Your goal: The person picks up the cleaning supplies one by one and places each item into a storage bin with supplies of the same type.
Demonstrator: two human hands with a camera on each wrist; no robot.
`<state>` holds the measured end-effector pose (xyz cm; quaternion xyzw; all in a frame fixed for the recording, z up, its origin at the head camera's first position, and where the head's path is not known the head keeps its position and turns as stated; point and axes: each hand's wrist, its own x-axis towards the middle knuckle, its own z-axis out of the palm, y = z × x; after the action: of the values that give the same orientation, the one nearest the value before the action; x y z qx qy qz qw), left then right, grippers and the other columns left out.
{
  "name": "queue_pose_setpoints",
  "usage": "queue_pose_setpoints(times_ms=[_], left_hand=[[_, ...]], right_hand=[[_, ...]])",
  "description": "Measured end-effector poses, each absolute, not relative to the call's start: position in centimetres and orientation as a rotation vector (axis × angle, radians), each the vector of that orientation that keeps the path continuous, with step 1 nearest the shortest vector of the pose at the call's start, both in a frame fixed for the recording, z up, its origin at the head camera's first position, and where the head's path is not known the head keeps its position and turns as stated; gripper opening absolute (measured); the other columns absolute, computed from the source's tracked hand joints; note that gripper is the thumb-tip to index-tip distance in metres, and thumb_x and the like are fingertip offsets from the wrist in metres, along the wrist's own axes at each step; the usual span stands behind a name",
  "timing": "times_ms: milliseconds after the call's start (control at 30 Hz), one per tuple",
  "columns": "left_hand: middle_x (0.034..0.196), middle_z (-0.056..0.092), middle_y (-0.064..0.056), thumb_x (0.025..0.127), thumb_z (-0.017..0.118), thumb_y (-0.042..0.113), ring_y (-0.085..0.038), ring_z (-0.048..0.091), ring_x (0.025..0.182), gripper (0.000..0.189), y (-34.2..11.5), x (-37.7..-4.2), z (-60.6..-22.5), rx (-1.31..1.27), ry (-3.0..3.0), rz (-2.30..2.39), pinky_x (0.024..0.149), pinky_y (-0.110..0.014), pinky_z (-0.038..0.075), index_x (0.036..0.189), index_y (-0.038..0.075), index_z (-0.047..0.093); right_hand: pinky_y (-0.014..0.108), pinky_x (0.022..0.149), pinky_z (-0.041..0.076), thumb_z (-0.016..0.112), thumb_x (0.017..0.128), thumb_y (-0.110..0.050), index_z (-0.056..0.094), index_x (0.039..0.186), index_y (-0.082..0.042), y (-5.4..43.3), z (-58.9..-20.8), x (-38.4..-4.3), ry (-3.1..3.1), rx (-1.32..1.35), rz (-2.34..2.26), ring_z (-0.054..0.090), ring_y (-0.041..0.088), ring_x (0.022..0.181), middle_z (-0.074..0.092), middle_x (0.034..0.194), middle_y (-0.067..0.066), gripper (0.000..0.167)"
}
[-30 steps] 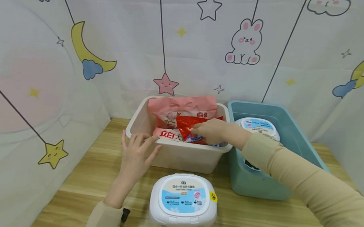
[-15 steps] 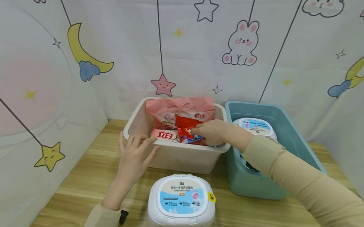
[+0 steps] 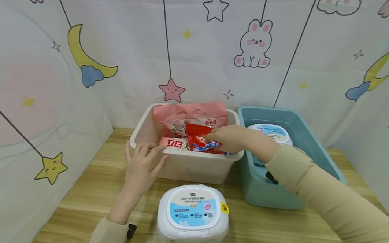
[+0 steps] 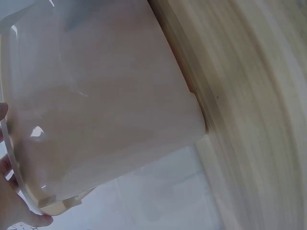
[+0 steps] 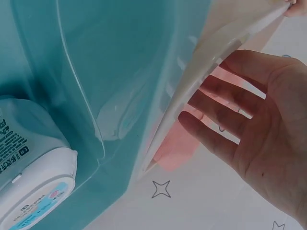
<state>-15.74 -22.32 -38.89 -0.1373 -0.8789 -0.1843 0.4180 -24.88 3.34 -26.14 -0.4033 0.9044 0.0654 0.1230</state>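
In the head view a white bin [image 3: 192, 167] holds a pink handled bag [image 3: 195, 108] and a red plastic bag [image 3: 195, 130] with blue print. My right hand [image 3: 230, 138] reaches over the bin's right side and touches the red bag; in the right wrist view its fingers [image 5: 216, 134] look fairly straight, their tips near the bin's rim. My left hand [image 3: 142, 166] grips the front left rim, its fingers over the edge and the thumb outside. Before the bin stands a white laundry pod box [image 3: 194, 207], lid shut.
A blue-green bin [image 3: 276, 193] touches the white bin's right side and holds another white pod box [image 3: 271, 131]. Both bins stand on a wooden table [image 3: 88, 189]. A patterned white curtain [image 3: 133, 30] hangs behind and at the sides.
The red bag's top right part has dropped out of sight and its blue print shows more; my right hand stays at it. My left hand keeps its place. The view shifts slightly.
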Motion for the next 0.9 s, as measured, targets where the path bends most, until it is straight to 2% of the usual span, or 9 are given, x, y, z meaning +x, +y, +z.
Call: queue_pose_setpoints(times_ms=[400, 900], left_hand=[[0.102, 0.061, -0.012, 0.081, 0.076, 0.019, -0.033, 0.052, 0.104, 0.029, -22.4, -15.6, -38.9, -0.346, -2.192, -0.490, 0.112, -0.070, 0.009, 0.109, 0.014, 0.069], [0.102, 0.061, -0.012, 0.081, 0.076, 0.018, -0.033, 0.052, 0.104, 0.029, -22.2, -15.7, -39.0, -0.354, -2.181, -0.496, 0.112, -0.070, 0.009, 0.109, 0.014, 0.069]], right_hand=[[0.043, 0.095, 0.053, 0.067, 0.089, -0.029, 0.058, 0.132, -0.021, 4.2, -26.0, -24.1, 2.664, -1.209, 0.112, 0.058, 0.025, 0.119, 0.060, 0.133, 0.003, 0.044], [0.034, 0.083, 0.058, 0.068, 0.089, -0.029, 0.059, 0.130, -0.020, 5.7, -25.1, -22.7, 2.722, -1.162, 0.017, 0.061, 0.020, 0.103, 0.062, 0.127, 0.005, 0.044]])
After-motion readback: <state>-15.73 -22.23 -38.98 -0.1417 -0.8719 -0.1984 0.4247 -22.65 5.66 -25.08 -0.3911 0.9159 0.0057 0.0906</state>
